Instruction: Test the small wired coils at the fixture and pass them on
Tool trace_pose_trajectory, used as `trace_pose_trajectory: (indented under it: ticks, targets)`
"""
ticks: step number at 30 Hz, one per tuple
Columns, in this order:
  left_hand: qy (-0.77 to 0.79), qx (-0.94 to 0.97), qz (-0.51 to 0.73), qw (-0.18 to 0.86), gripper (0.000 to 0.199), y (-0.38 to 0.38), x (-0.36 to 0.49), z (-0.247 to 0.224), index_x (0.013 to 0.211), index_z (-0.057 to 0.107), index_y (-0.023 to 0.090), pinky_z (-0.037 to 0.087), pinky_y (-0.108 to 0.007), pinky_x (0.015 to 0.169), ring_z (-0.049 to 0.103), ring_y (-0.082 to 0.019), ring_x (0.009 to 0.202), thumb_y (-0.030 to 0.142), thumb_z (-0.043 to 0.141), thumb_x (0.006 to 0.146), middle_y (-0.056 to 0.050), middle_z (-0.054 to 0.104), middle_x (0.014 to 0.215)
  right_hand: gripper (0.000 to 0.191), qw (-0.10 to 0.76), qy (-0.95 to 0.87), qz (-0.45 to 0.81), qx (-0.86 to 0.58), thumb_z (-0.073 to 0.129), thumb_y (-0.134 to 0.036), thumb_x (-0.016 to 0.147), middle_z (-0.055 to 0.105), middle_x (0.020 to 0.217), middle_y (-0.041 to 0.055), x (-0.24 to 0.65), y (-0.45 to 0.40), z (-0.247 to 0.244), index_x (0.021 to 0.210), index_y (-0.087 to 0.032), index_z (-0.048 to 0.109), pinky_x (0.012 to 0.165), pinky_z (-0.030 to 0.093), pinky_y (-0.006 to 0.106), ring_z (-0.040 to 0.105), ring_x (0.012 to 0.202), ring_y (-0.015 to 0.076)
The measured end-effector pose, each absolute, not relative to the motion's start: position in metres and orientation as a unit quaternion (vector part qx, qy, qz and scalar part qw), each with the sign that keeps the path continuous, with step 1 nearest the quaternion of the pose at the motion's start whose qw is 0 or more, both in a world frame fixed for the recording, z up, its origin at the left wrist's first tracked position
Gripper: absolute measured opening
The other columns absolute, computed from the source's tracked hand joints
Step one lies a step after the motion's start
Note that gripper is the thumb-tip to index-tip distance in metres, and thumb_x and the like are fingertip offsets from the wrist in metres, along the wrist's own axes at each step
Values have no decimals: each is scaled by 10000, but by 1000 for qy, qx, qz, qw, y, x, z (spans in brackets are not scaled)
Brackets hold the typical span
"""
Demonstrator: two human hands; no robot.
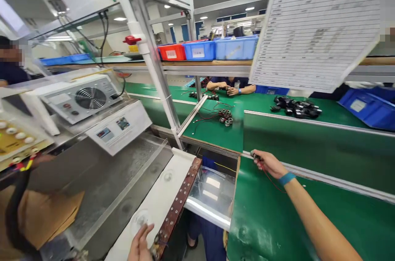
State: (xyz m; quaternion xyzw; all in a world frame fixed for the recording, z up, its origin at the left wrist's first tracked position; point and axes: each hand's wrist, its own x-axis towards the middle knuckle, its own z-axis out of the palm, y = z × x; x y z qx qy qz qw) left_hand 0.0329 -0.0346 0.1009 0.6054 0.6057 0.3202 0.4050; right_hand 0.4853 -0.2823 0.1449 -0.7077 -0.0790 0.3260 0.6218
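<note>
My right hand [271, 165] reaches out over the green work surface, a blue band round its wrist. Its fingers are closed on a small wired part [253, 154] with a grey tip, from which a thin red wire trails down. At the lower left, my left hand [140, 245] is stretched out by a brown strip [177, 207] studded with metal screws; nothing shows in its fingers. Similar small round parts with red and black wires [226, 117] lie on the green surface ahead.
A metal-cased unit with a fan [89, 98] stands at left behind a printed card [119, 127]. Black parts [296, 108] are heaped on the far belt. A co-worker's hands [233, 90] handle something there. A blue bin [367, 106] sits right; an upright post [154, 55] rises ahead.
</note>
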Motion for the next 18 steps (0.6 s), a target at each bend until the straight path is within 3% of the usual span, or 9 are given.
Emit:
trace_pose_trajectory:
  ticks: [2, 5, 10, 12, 14, 18]
  targets:
    - [545, 606, 345, 465, 511, -51, 55, 116, 1061, 688, 204, 376, -521, 1121, 566, -342, 1248, 599, 466, 825, -113, 729, 1165, 404, 641, -119, 477, -589, 664, -555, 799, 492, 607, -24, 438, -252, 164, 901, -167, 617, 435, 282, 203, 364, 477, 82]
    - [443, 615, 343, 555, 534, -84, 94, 135, 1121, 687, 198, 340, -493, 1150, 562, -321, 1255, 612, 550, 812, -127, 690, 1248, 450, 575, -163, 650, -470, 672, -573, 801, 445, 586, -48, 365, -202, 188, 975, -159, 632, 409, 205, 179, 278, 450, 53]
    - [262, 494, 361, 747, 620, -132, 122, 146, 1274, 617, 184, 345, -430, 1145, 513, -298, 1314, 618, 598, 831, -146, 605, 1373, 434, 473, -252, 757, -373, 676, -576, 787, 454, 583, -59, 253, -106, 197, 916, -172, 583, 402, 187, 162, 263, 438, 41]
    - [247, 418, 376, 789, 593, -143, 111, 142, 1201, 651, 159, 378, -428, 1104, 578, -290, 1225, 635, 544, 863, -155, 668, 1255, 372, 439, -290, 748, -405, 662, -534, 802, 486, 588, -58, 214, -65, 186, 885, -192, 542, 402, 210, 160, 302, 432, 49]
    - [280, 356, 393, 800, 546, -149, 91, 132, 1093, 683, 144, 426, -415, 1022, 648, -270, 1071, 623, 542, 873, -139, 735, 1014, 296, 384, -335, 711, -485, 629, -475, 831, 501, 562, -60, 179, -27, 166, 851, -203, 514, 399, 248, 166, 344, 415, 62]
    - [344, 303, 414, 787, 466, -152, 49, 105, 931, 678, 161, 459, -334, 813, 682, -224, 808, 605, 681, 789, -46, 675, 642, 237, 231, -421, 598, -642, 579, -360, 849, 478, 480, -45, 129, 33, 115, 703, -188, 508, 395, 311, 211, 385, 374, 91]
